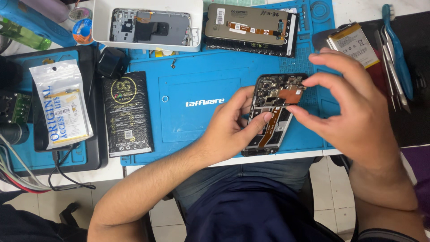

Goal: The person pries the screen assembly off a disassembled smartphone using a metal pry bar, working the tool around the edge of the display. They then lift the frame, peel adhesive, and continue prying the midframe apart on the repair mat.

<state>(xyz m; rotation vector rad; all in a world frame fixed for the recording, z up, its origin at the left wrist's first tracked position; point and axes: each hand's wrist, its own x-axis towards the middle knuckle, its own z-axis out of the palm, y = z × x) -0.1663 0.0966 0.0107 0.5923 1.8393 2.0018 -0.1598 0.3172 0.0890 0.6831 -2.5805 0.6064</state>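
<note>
Fingers of both hands are meeting over an opened phone (272,114) that is lying on the blue work mat (197,85), back cover off and boards showing. The left hand (233,127) is gripping the phone's left edge, its thumb pressing down on the orange flex ribbon (272,127) that is running along the middle, the other fingers curled narrow behind the frame. The right hand (354,112) is hovering just right of the phone, index finger and thumb drawn close together (almost a pinch) at the copper-coloured patch (293,95) near the top; whether they are actually holding anything there cannot be told. Beyond the right fingertips a loose battery (352,43) is lying, with metal tweezers (389,62) just past it. Beyond the left fingers, further up the mat, a replacement screen (251,29) is resting face down, and a white tray (148,24) is holding a grey phone frame. Well left of the left wrist a black packet (128,112) and a clear bag (60,103) are lying.
</note>
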